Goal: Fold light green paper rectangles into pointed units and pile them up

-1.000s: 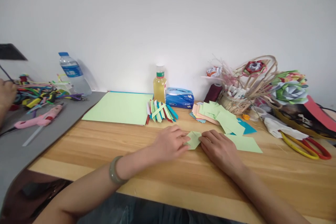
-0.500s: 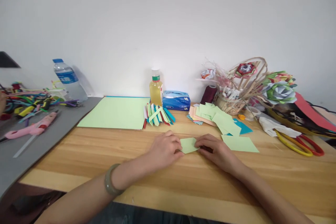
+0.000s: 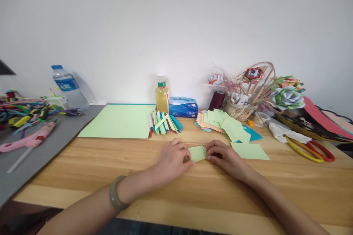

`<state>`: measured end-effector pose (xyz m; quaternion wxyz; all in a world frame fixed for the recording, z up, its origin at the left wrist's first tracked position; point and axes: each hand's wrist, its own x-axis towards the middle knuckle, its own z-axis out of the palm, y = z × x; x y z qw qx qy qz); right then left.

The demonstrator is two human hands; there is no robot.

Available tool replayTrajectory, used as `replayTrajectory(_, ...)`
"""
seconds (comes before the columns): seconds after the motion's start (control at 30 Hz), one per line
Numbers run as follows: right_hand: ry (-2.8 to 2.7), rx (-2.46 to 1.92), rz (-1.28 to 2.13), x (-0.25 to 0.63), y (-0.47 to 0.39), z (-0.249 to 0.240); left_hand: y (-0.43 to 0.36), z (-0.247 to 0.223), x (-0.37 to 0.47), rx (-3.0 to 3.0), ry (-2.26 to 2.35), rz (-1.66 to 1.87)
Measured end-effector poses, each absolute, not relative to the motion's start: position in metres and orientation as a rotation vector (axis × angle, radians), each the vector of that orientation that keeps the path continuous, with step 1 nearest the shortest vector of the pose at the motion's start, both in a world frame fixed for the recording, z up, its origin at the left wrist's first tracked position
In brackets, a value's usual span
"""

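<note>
A small light green paper [image 3: 197, 153] is held between my two hands above the wooden table, with a creased or folded corner at its upper right. My left hand [image 3: 175, 157] pinches its left end, and a green bangle circles that wrist. At the right end, my right hand [image 3: 222, 156] grips the paper between curled fingers and thumb. Just right of it lies a flat green sheet [image 3: 250, 151]. Behind are a loose pile of green papers [image 3: 233, 128] and a bundle of folded coloured strips [image 3: 165, 122].
Along the wall stand a yellow drink bottle [image 3: 161, 95], a blue tissue pack [image 3: 183, 107] and a basket [image 3: 239, 111] with paper flowers. Scissors [image 3: 306, 148] lie right. Large green sheets [image 3: 118, 121], a pink glue gun [image 3: 30, 140] and a water bottle [image 3: 70, 88] are left.
The view has shifted slightly, moving the background a little left and down. Both hands still hold the paper, whose upper right corner now shows a small fold.
</note>
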<state>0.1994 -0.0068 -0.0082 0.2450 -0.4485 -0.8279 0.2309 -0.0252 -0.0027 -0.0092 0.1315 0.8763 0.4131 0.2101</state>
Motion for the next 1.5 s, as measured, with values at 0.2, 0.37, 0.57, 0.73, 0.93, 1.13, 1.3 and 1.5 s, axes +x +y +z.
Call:
replayTrajectory(0.2,-2.235,-1.247,0.625,0.196,-0.009,-0.006,-0.003,-0.010,-0.022,2.477,1.234,0.681)
replayTrajectory(0.37,-2.202,-1.308,0.597,0.195,-0.009,-0.009,-0.004,-0.009,-0.019,2.408,1.269,0.693)
replayTrajectory(0.57,-2.202,-1.346,0.570,0.195,-0.006,-0.013,-0.005,-0.006,-0.016,2.370,1.309,0.646)
replayTrajectory(0.73,-2.219,-1.346,0.514,0.193,-0.005,-0.016,-0.004,-0.008,-0.012,2.366,1.353,0.628)
replayTrajectory(0.93,-2.184,-1.425,0.489,0.189,-0.006,-0.014,-0.003,-0.009,-0.007,2.412,1.457,0.560)
replayTrajectory(1.13,-2.163,-1.489,0.471,0.185,-0.008,-0.012,-0.003,-0.009,-0.005,2.509,1.474,0.478)
replayTrajectory(1.3,-2.137,-1.533,0.478,0.184,-0.009,-0.014,-0.004,-0.007,-0.004,2.522,1.499,0.400)
replayTrajectory(1.5,-2.160,-1.545,0.437,0.183,-0.013,-0.009,-0.006,-0.001,-0.002,2.520,1.510,0.328)
